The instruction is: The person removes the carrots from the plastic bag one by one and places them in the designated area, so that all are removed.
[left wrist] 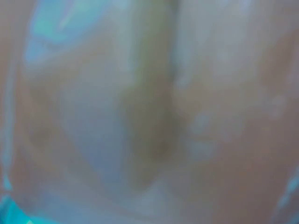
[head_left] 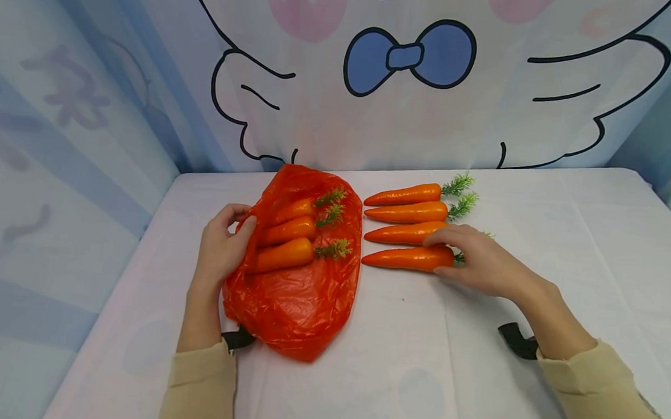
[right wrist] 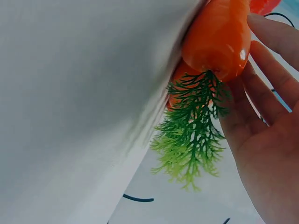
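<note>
A red plastic bag [head_left: 304, 313] lies on the table, and my left hand [head_left: 223, 249] grips its left edge between thumb and fingers. Several orange carrots with green tops are in view. Three, among them a carrot [head_left: 289, 255], rest at the bag, their pointed ends hidden by red plastic. To the right the others lie in a row, tips toward the bag. My right hand [head_left: 478, 261] pinches the thick end of the nearest carrot [head_left: 406, 259]; in the right wrist view its leafy top [right wrist: 196, 126] hangs beside the palm. The left wrist view is too blurred to read.
A white cloth covers the table [head_left: 397, 359]. Behind it stands a printed curtain [head_left: 410, 126] with a blue bow, and another pale blue curtain [head_left: 64, 194] hangs along the left. Black straps [head_left: 516, 341] show near the wrists.
</note>
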{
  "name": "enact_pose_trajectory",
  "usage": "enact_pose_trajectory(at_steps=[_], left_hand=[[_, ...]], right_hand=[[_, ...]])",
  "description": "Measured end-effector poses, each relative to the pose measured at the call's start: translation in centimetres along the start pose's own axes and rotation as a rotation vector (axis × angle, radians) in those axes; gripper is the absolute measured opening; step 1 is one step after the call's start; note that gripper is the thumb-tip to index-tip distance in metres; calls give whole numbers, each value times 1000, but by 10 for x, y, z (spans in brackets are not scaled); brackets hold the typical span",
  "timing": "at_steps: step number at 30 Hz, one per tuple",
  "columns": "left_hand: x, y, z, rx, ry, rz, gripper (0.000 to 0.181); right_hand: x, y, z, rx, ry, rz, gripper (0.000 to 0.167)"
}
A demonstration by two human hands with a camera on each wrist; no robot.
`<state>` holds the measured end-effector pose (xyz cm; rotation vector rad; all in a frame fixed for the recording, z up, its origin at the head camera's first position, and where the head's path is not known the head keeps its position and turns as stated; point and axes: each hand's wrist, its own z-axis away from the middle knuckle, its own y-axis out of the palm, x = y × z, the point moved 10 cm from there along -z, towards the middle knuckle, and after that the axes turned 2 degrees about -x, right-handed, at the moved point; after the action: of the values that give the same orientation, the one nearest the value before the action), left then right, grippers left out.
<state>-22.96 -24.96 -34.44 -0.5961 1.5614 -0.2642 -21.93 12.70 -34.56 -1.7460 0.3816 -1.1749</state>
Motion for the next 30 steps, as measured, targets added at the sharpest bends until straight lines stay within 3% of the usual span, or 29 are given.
enact_pose_trajectory(at_steps=[11,30], left_hand=[[2,1,0,-1,-3,-6,31],[6,3,-1,7,-22,-1,33]], right_hand=[[-5,1,1,-32,-17,35,31],[-6,2,-2,-67,-12,46,32]])
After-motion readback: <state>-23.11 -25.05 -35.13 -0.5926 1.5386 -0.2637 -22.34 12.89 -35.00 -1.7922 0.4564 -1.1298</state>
